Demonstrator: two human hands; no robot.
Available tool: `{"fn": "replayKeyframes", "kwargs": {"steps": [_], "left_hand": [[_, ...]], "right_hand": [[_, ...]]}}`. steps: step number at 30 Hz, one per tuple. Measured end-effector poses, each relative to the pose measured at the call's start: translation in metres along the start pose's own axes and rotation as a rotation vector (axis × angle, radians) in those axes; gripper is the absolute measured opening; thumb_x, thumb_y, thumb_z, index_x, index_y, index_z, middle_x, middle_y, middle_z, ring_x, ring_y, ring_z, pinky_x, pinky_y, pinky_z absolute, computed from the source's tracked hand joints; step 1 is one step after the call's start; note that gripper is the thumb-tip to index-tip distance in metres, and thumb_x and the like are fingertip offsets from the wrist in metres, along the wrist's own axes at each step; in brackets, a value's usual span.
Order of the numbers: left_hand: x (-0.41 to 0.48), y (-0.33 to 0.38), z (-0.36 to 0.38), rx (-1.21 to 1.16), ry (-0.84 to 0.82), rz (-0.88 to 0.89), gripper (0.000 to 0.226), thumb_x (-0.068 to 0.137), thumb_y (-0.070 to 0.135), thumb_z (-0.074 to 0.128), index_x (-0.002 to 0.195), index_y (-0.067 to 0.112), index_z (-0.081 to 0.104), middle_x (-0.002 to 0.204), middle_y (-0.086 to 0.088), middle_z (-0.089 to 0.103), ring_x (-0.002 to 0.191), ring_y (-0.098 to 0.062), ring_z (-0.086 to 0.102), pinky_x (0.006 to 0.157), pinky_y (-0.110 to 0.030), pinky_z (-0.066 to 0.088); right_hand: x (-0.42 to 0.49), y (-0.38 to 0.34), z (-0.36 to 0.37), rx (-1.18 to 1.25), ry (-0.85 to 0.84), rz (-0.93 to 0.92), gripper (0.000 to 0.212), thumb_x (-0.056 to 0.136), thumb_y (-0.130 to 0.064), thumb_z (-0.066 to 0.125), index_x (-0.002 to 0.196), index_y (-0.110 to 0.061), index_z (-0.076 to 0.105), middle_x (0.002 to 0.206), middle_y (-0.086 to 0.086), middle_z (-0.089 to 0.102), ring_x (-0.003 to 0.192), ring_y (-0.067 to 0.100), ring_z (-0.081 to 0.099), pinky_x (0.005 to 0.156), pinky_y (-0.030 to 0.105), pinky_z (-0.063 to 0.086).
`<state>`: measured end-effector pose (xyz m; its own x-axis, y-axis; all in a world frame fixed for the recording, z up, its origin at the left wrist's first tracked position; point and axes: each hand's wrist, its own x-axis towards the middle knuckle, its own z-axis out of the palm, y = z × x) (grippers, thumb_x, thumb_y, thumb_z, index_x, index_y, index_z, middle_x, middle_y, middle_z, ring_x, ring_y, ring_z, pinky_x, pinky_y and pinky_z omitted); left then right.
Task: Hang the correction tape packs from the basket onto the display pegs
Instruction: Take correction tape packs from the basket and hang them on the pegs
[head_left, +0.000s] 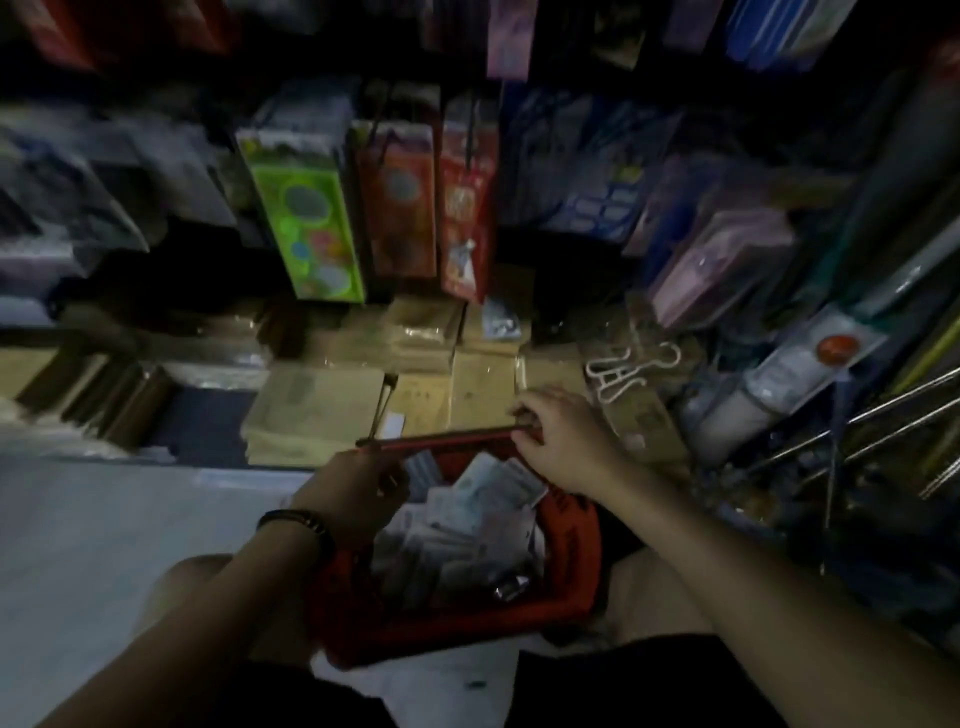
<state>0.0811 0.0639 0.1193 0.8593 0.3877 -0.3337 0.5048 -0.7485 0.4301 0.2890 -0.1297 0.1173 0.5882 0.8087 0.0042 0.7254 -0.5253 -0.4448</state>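
Nearest us, a red plastic basket (574, 564) sits between our knees, heaped with pale flat correction tape packs (467, 519). Our left hand (358, 493), with a dark bracelet (297, 519) on its wrist, dips in at the far left rim; we cannot tell whether it grips anything. Our right hand (561, 441) curls its fingers around the thin dark-red handle bar (441, 435).

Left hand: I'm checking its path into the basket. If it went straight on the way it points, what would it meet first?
The left hand points into the red basket, so it would likely meet the heaped correction tape packs first; the dim, blurred view leaves depth unclear.
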Motion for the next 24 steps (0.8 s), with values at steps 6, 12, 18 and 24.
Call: {"fn": "replayKeyframes", "kwargs": {"steps": [6, 12, 18, 24], "left_hand": [[0.018, -0.063, 0.077, -0.060, -0.198, -0.204, 0.023, 0.098, 0.047, 0.061, 0.117, 0.036, 0.066, 0.112, 0.009, 0.068, 0.109, -0.017, 0.067, 0.095, -0.035, 0.055], [0.025, -0.076, 0.102, -0.093, -0.343, -0.203, 0.028, 0.105, 0.046, 0.049, 0.131, 0.035, 0.056, 0.119, 0.004, 0.067, 0.110, -0.018, 0.065, 0.096, -0.036, 0.053], [0.036, -0.091, 0.113, -0.016, -0.499, -0.223, 0.047, 0.109, 0.043, 0.043, 0.151, 0.021, 0.039, 0.127, -0.006, 0.067, 0.101, -0.019, 0.065, 0.098, -0.039, 0.057], [0.047, -0.099, 0.121, 0.028, -0.507, -0.214, 0.045, 0.110, 0.043, 0.043, 0.149, 0.021, 0.041, 0.124, -0.007, 0.070, 0.103, -0.022, 0.070, 0.094, -0.039, 0.059]], "right_hand": [[-0.015, 0.026, 0.148, 0.088, -0.387, 0.180, 0.026, 0.087, -0.031, 0.070, 0.112, -0.030, 0.068, 0.114, -0.005, 0.071, 0.106, 0.019, 0.067, 0.086, 0.037, 0.056], [-0.013, 0.051, 0.279, 0.223, -0.591, 0.259, 0.033, 0.091, -0.020, 0.071, 0.120, -0.032, 0.059, 0.124, -0.002, 0.067, 0.117, 0.025, 0.064, 0.102, 0.046, 0.055], [0.009, 0.029, 0.322, 0.078, -0.530, 0.227, 0.048, 0.101, -0.036, 0.057, 0.146, -0.026, 0.045, 0.153, 0.006, 0.050, 0.144, 0.026, 0.043, 0.117, 0.051, 0.043], [0.021, 0.035, 0.350, -0.225, -0.543, 0.121, 0.046, 0.095, -0.043, 0.066, 0.133, -0.020, 0.057, 0.140, 0.009, 0.060, 0.132, 0.033, 0.053, 0.109, 0.051, 0.047]]}}
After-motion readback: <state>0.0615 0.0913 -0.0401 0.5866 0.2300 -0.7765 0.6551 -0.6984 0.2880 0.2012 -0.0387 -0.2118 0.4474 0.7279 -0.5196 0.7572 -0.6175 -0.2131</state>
